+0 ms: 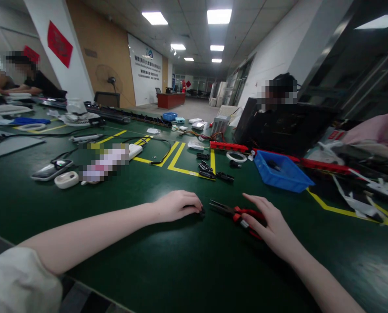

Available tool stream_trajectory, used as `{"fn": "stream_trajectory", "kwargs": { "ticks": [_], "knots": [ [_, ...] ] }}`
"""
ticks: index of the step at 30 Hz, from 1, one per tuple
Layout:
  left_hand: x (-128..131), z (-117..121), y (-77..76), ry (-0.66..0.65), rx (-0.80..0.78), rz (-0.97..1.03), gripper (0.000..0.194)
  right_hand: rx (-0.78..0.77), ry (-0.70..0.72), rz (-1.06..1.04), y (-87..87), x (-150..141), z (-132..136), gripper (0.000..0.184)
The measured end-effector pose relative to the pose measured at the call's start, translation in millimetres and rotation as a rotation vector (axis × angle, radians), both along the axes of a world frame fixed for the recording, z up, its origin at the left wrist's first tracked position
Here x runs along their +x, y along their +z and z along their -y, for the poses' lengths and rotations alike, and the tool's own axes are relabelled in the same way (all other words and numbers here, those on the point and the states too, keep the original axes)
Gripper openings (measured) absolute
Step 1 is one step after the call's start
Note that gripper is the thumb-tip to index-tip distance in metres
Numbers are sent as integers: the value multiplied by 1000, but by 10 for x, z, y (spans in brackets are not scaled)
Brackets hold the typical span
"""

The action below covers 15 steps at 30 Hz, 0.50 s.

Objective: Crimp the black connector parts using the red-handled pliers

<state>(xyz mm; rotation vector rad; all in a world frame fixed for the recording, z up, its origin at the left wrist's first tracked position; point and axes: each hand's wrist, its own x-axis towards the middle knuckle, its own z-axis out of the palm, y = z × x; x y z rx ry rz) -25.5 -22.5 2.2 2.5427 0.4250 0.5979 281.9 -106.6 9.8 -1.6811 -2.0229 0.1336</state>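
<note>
My left hand rests low on the green table, its fingertips closed on a small black part that is mostly hidden under them. Just right of it are long-nose pliers with red handles, jaws pointing left and slightly apart. Over the handles is my right hand, index finger stretched out and thumb lying across the grip, fingers apart. The other fingers of this hand are hidden. Beyond both hands, several small black parts lie by the yellow tape.
A blue tray with a dark item inside stands to the right. Red strips and a white tape ring lie beyond. A phone-like device and a white oval item are at left. People sit across the table.
</note>
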Motion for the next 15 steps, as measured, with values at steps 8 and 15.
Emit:
{"fn": "stream_trajectory", "kwargs": {
  "ticks": [8, 15],
  "knots": [
    [11, -12, 40, 7, -46, -30, 11, 6, 95, 120, -119, 121, -88, 56],
    [15, -14, 36, 7, -70, -29, 10, 1, 64, 156, -120, 285, -85, 52]
  ]
}}
